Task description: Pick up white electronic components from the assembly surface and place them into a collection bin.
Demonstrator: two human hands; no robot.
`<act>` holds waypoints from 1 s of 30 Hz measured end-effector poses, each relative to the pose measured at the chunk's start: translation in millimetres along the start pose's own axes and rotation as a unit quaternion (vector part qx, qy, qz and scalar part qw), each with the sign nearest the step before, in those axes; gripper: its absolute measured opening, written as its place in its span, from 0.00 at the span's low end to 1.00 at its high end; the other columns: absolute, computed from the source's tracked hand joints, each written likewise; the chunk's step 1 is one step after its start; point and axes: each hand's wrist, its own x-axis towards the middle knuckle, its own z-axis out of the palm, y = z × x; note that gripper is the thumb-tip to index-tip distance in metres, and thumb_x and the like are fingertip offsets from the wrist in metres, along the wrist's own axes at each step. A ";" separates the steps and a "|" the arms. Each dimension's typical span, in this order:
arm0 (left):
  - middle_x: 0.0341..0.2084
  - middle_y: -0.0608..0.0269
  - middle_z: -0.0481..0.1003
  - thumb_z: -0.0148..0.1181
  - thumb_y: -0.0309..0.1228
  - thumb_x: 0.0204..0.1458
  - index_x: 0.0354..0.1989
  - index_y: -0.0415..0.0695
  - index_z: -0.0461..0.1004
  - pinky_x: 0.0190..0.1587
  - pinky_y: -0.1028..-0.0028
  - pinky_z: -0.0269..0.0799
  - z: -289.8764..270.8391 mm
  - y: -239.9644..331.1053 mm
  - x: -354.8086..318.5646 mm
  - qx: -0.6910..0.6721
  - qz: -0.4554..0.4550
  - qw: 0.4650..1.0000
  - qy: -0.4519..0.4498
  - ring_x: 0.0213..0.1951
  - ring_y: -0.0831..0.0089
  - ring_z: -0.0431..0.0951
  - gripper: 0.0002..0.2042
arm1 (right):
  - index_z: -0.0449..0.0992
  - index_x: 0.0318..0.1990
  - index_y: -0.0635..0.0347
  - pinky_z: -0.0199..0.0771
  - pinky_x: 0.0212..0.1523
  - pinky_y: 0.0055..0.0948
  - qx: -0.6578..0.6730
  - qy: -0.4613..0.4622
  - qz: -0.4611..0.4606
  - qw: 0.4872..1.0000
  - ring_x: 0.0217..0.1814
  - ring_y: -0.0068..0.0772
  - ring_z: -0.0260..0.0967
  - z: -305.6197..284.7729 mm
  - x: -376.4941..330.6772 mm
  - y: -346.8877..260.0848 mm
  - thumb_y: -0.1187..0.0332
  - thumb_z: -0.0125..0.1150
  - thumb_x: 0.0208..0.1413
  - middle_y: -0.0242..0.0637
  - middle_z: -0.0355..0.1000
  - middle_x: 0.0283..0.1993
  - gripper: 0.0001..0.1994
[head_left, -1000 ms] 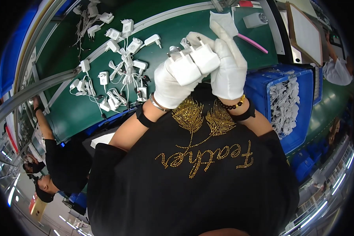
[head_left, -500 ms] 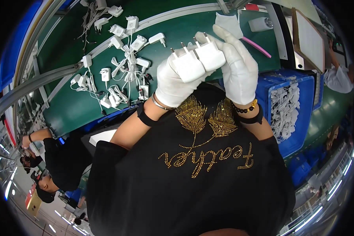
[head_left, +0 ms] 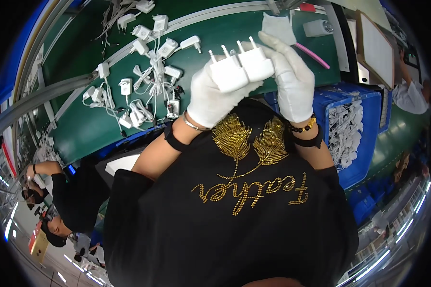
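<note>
Two white power adapters [head_left: 228, 75] with round metal prongs are held side by side above the near edge of the green bench, prongs pointing away from me. My left hand [head_left: 207, 98], in a white glove, is closed around them from behind and below. My gloved right hand [head_left: 293, 83] is at the right-hand adapter [head_left: 256, 65], its curled fingers reaching along the side and behind the prongs. The adapters partly hide the fingertips of both hands.
Several white adapters with bundled cables [head_left: 154, 71] lie on the green bench [head_left: 215, 38] at the left. A blue bin [head_left: 364, 158] of white cabled parts stands at right. A pink strip [head_left: 313, 56], a white pouch [head_left: 278, 28] and a clear bottle [head_left: 318, 28] lie beyond my right hand.
The adapters have tipped, so their prongs stand more upright and their faces show differently. Both hands stay nearly in place, still around them.
</note>
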 end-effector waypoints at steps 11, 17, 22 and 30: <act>0.36 0.63 0.80 0.70 0.20 0.43 0.43 0.37 0.77 0.39 0.78 0.74 -12.0 -6.9 -5.9 -0.012 -0.106 0.992 0.065 0.37 0.79 0.79 0.16 | 0.66 0.60 0.66 0.65 0.59 0.36 -0.529 0.367 -0.143 0.752 0.58 0.45 0.67 -176.6 134.5 106.1 0.65 0.67 0.49 0.52 0.68 0.57 0.30; 0.35 0.64 0.80 0.69 0.19 0.43 0.44 0.37 0.77 0.38 0.79 0.74 -0.7 1.1 -2.3 0.062 -0.119 0.988 0.069 0.35 0.79 0.79 0.16 | 0.67 0.56 0.70 0.66 0.59 0.38 -0.350 0.469 -0.191 0.788 0.59 0.44 0.66 -219.8 174.7 165.2 0.66 0.68 0.48 0.52 0.68 0.57 0.28; 0.32 0.65 0.80 0.70 0.21 0.44 0.42 0.37 0.77 0.33 0.81 0.73 5.8 4.8 13.1 0.126 -0.119 0.980 0.095 0.30 0.81 0.78 0.15 | 0.69 0.55 0.68 0.71 0.56 0.54 0.231 0.222 -0.173 0.931 0.55 0.46 0.70 -260.3 172.0 175.5 0.62 0.59 0.56 0.51 0.72 0.52 0.23; 0.30 0.64 0.81 0.70 0.23 0.45 0.41 0.37 0.77 0.32 0.80 0.73 8.1 24.9 17.4 0.039 -0.102 0.990 0.095 0.29 0.79 0.79 0.14 | 0.70 0.53 0.69 0.71 0.57 0.44 0.134 0.483 -0.148 0.853 0.57 0.45 0.69 -225.3 172.8 144.3 0.58 0.57 0.58 0.50 0.70 0.55 0.23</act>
